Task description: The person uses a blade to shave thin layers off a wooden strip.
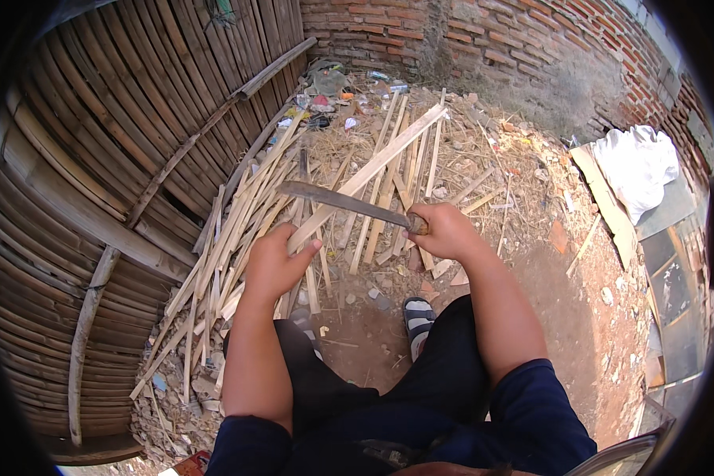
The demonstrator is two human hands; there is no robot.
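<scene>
My left hand (276,264) is closed round the near end of a pale wooden strip (379,163), which slants up and away to the right. In my right hand (444,230) is the short wooden handle of a machete (343,200). Its long dark blade points left and lies across the strip, a little beyond my left hand. Whether the edge bites into the wood, I cannot tell. Beneath and to the left, many split wooden strips (250,214) lie in a loose pile on the ground.
A bamboo wall (95,135) rises on the left, and a brick wall (373,32) stands behind. Scattered litter (325,101) lies in the far corner. On the right are a white sack (636,166), a cardboard piece (603,194) and flat panels (674,274). My sandalled foot (418,321) is on bare soil.
</scene>
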